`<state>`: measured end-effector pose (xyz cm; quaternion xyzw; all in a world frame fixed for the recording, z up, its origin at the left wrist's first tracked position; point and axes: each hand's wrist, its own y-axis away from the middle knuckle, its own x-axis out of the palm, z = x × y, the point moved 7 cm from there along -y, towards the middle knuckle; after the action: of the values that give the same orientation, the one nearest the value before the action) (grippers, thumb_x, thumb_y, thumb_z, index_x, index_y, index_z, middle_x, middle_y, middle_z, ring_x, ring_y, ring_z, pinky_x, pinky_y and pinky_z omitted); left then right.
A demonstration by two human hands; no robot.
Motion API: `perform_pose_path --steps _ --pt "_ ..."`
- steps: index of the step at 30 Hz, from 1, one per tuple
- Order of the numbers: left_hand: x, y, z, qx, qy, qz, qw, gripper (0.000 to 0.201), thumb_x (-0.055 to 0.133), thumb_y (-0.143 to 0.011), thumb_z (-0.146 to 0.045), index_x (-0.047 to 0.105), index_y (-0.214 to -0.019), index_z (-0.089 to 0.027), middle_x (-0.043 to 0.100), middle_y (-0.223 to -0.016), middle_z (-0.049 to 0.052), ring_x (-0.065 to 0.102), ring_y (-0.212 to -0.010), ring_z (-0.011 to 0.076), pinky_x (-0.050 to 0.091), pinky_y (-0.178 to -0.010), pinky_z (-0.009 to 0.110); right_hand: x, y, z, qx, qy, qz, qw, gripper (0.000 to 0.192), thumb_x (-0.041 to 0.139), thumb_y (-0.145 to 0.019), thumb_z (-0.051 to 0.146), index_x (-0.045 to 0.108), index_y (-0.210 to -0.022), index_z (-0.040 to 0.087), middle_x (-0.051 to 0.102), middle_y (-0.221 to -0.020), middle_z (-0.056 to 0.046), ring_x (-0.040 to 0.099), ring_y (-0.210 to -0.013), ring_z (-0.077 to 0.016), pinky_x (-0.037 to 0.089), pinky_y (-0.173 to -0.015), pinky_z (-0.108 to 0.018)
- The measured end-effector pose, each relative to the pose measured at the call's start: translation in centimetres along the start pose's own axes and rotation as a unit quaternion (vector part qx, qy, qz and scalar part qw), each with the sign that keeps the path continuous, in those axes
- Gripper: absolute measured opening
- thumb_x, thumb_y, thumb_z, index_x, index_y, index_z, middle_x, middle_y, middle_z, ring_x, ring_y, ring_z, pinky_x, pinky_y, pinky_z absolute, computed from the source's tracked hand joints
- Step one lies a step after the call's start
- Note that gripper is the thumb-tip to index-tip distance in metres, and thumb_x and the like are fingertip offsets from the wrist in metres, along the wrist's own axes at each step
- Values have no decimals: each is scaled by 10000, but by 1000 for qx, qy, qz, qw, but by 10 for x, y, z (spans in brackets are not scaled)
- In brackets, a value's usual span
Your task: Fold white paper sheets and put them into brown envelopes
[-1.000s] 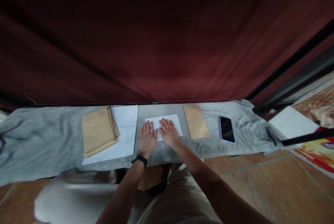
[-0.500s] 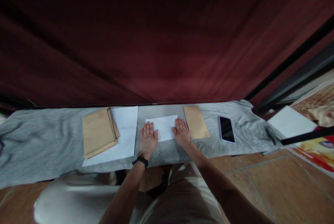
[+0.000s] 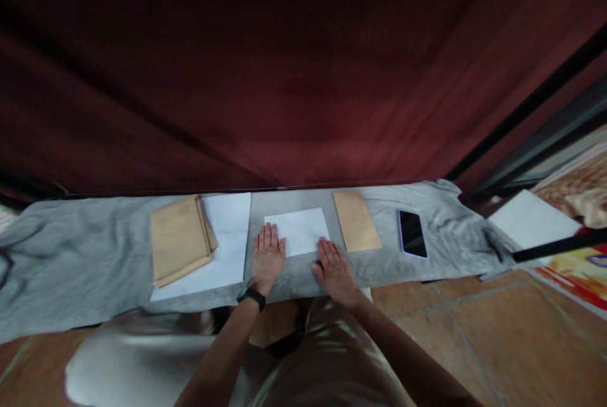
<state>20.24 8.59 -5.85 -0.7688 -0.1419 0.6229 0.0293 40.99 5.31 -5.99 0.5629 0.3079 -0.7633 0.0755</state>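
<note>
A folded white sheet of paper (image 3: 298, 231) lies flat on the grey cloth between my hands. My left hand (image 3: 269, 258) rests palm down with fingers stretched out, covering the paper's left edge. At the lower right corner of the paper is my right hand (image 3: 336, 272), also flat and open, its fingertips at the edge and its palm over the cloth. Just right of the paper lies one brown envelope (image 3: 357, 221). Neither hand is wrapped around anything.
Several brown envelopes (image 3: 177, 239) are piled at the left, on top of larger white sheets (image 3: 232, 236). A phone (image 3: 412, 234) lies to the right on the grey cloth (image 3: 95, 255). A dark red curtain (image 3: 303, 97) hangs behind. Dark bars (image 3: 559, 247) stand at the far right.
My right hand has slid down toward me, off the paper's right side to its lower corner, uncovering that side. My left hand has barely moved.
</note>
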Motion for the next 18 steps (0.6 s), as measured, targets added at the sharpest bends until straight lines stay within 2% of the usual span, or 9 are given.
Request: perform_pose_path --steps 5,8,11,15,18 --pt "0 20 3 -8 -3 -31 999 620 310 -1046 -357 358 -1569 -28 347 -1634 222 285 -1551 318 227 -1265 535 0 2 -3 6 1 -9 1000 645 413 -1071 374 256 -1617 71 437 -1599 -180 398 -1494 -274 336 -1227 -477" --pt "-4 21 0 -1 2 -38 999 624 312 -1049 -373 342 -1580 -46 356 -1635 212 264 -1558 322 211 -1266 565 0 3 -3 10 1 -13 1000 662 425 -1065 389 250 -1621 76 436 -1599 -180 401 -1492 -277 333 -1227 -476" --pt "-4 13 -18 43 14 -20 999 625 297 -1058 -390 330 -1587 -60 334 -1653 191 239 -1568 305 225 -1269 532 1 3 -3 14 4 -15 1000 657 429 -1062 387 262 -1619 82 446 -1593 -179 410 -1486 -277 326 -1228 -476" --pt "8 7 -54 110 26 34 993 593 270 -1068 -378 340 -1593 -110 333 -1667 129 235 -1571 259 238 -1275 464 2 2 -3 16 5 -11 1000 645 422 -1059 387 284 -1614 88 458 -1587 -172 428 -1474 -276 324 -1226 -470" --pt "16 11 -62 109 15 50 993 585 288 -1064 -368 357 -1584 -110 355 -1656 131 258 -1564 253 226 -1278 465 2 2 -4 18 12 -3 1000 640 420 -1057 378 295 -1610 83 457 -1587 -172 431 -1473 -274 314 -1230 -468"
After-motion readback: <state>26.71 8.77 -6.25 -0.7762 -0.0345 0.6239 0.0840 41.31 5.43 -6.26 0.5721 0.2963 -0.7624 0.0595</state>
